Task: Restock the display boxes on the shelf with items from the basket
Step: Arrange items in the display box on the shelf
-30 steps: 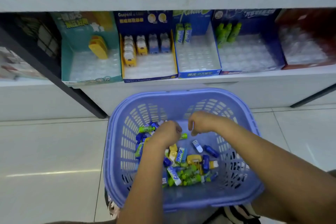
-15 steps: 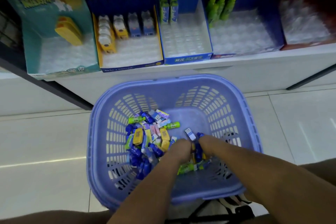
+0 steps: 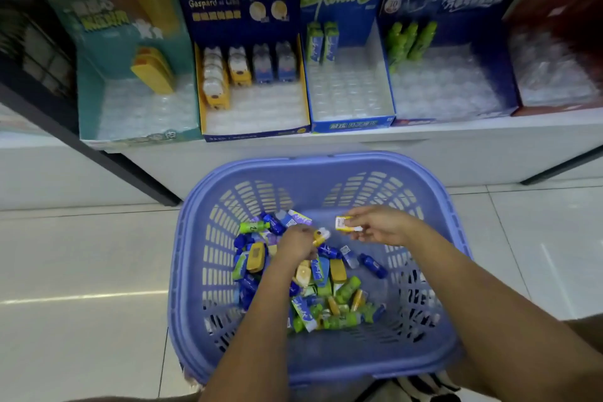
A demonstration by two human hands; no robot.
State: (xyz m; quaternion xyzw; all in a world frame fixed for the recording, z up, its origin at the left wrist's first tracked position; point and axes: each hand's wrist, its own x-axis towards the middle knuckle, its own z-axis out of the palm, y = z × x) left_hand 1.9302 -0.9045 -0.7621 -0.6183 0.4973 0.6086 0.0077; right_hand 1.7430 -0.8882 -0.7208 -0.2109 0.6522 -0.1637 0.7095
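1. The right hand (image 3: 380, 227) pinches a small yellow-and-white item (image 3: 343, 224) at its fingertips, long axis sideways, above the purple basket (image 3: 195, 238).
2. The left hand (image 3: 297, 246) curls round another yellow piece (image 3: 318, 236).
3. The navy display box (image 3: 254, 114) lies ahead and to the left, likely nearer the left hand.

Left hand (image 3: 298, 243), right hand (image 3: 378, 225), forearms (image 3: 254, 320) bare; black-and-white striped fabric (image 3: 421, 383) lowermost (garment unclear).
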